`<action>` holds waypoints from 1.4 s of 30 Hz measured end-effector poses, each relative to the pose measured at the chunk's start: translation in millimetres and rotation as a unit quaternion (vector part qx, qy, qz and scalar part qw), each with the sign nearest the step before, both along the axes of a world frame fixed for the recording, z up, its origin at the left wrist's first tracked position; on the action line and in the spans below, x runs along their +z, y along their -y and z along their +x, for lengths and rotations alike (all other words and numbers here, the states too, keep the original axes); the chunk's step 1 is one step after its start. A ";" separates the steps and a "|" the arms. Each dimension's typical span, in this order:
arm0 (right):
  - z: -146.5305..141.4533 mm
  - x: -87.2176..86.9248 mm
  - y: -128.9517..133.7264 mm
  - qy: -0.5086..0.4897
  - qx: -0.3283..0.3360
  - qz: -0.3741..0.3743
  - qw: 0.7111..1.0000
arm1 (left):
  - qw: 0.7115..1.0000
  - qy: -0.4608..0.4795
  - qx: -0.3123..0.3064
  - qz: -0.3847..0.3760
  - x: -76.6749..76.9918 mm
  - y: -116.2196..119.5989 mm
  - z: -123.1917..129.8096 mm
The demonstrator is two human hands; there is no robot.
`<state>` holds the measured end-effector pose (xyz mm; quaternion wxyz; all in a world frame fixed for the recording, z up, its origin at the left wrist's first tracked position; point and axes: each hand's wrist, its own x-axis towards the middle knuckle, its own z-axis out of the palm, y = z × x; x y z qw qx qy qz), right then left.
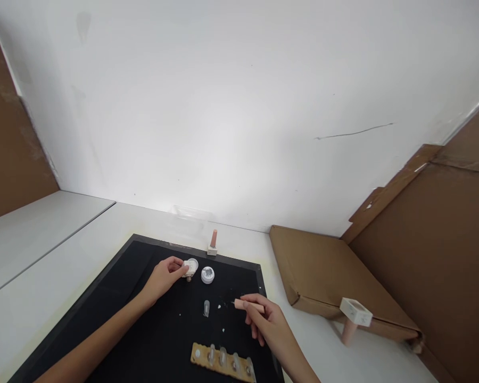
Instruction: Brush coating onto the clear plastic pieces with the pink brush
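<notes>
My left hand (170, 272) pinches a small white square bottle (189, 267) near the board's far edge, beside a round white lid-like piece (193, 261). In my right hand (265, 314), a pink nail polish cap (249, 305) lies between thumb and fingers, pointing left. Its brush end is too small to make out clearly. A small round white jar (208, 275) stands between the hands. Nearer me lies a single clear nail tip (206, 308), apart from both hands. Several clear nail tips stand on a yellowish strip (201, 355) at the front.
Everything worked on is on a black board (155, 330) over a white table (80, 239). At its far edge stands a pink-capped nail polish bottle (213, 243). Another pink-capped bottle (355, 313) is at the right, before a flat cardboard box (335, 271). A white wall (223, 106) rises behind.
</notes>
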<state>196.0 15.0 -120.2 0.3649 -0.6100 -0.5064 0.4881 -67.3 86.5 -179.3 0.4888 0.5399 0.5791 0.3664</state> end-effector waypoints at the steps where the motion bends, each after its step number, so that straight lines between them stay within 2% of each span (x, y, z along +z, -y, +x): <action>1: -0.2 0.2 -0.1 0.000 0.000 -0.001 1.000 | 1.000 -0.004 -0.004 0.005 -1.3 -0.3 -0.7; 7: -1.6 -1.0 -2.3 0.001 -0.001 -0.007 1.000 | 0.999 -0.017 -0.020 0.042 -5.5 0.5 -4.6; 12: -2.1 -4.3 -4.0 0.001 0.002 -0.009 1.000 | 0.997 -0.025 -0.011 0.070 -1.6 4.5 -4.5; 18: -2.8 -4.9 -3.7 0.007 0.003 -0.012 1.000 | 0.991 -0.082 0.008 0.102 4.7 9.2 -5.4; 30: -1.4 -10.3 -5.4 0.009 0.007 -0.013 1.000 | 0.977 -0.152 -0.023 0.150 5.5 11.5 -5.5; 35: 0.1 -7.2 -3.5 0.008 0.009 -0.011 1.000 | 0.961 -0.188 -0.007 0.204 17.7 16.4 -8.1; 37: 1.4 -6.1 -3.1 0.007 0.008 -0.009 1.000 | 0.948 -0.203 -0.024 0.242 28.0 22.2 -8.5; 40: 3.8 -5.3 -3.0 0.005 0.007 -0.006 1.000 | 0.925 -0.215 -0.102 0.297 40.2 35.6 -2.7; 42: 5.5 -5.0 -2.9 0.004 0.006 -0.003 1.000 | 0.908 -0.220 -0.155 0.320 42.3 45.7 5.9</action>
